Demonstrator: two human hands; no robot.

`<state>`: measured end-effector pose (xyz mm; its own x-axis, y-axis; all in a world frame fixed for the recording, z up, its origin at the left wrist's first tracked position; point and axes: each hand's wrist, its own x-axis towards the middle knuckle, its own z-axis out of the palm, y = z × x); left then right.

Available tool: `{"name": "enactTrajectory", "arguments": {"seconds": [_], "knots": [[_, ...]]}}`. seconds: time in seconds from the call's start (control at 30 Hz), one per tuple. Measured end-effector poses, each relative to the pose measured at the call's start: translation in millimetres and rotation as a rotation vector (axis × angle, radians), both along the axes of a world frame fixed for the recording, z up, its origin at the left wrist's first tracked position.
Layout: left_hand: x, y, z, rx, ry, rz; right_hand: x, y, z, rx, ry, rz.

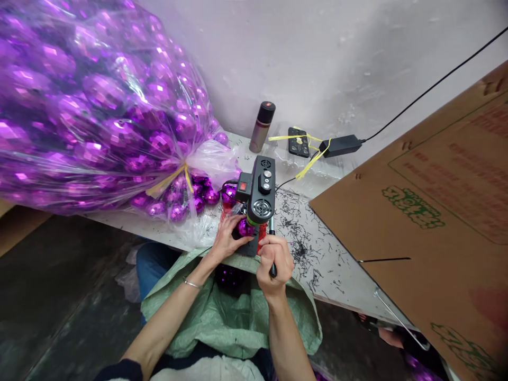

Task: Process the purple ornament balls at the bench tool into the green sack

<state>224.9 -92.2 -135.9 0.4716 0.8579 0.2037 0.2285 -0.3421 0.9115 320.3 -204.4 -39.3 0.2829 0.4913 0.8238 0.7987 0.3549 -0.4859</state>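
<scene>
My left hand is closed round a shiny purple faceted ball, steadying it under the head of a small black bench drill press. In my right hand is the press's lever handle, with the fingers wrapped about its black grip. The tip of the tool where it meets the ball is hidden. Several more purple balls lie on the bench to the left of the press. Across my lap, an open green woven sack hangs below the bench edge with purple balls inside.
A big clear bag of purple balls fills the left. Behind the press stand a bottle, a black flat device and a power adapter. Dark thin scraps litter the bench. A cardboard box is at right.
</scene>
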Motion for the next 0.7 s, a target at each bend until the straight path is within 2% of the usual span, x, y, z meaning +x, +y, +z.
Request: {"name": "enactTrajectory", "arguments": {"seconds": [0.1, 0.27, 0.5, 0.7], "knots": [[-3.7, 1.1, -3.5, -0.045, -0.018, -0.038, -0.3, 0.3, 0.4, 0.0, 0.003, -0.005], [-8.7, 0.2, -7.8, -0.114, -0.039, -0.004, -2.1, 1.4, 6.1, 0.004, 0.026, -0.032], [-7.6, 0.4, -7.7, -0.007, -0.002, -0.109, -1.4, 0.8, 9.0, 0.001, 0.022, -0.024], [-6.6, -1.0, -12.9, -0.006, -0.019, -0.084, -1.3, 1.0, 10.5, 0.0, 0.038, -0.028]]}}
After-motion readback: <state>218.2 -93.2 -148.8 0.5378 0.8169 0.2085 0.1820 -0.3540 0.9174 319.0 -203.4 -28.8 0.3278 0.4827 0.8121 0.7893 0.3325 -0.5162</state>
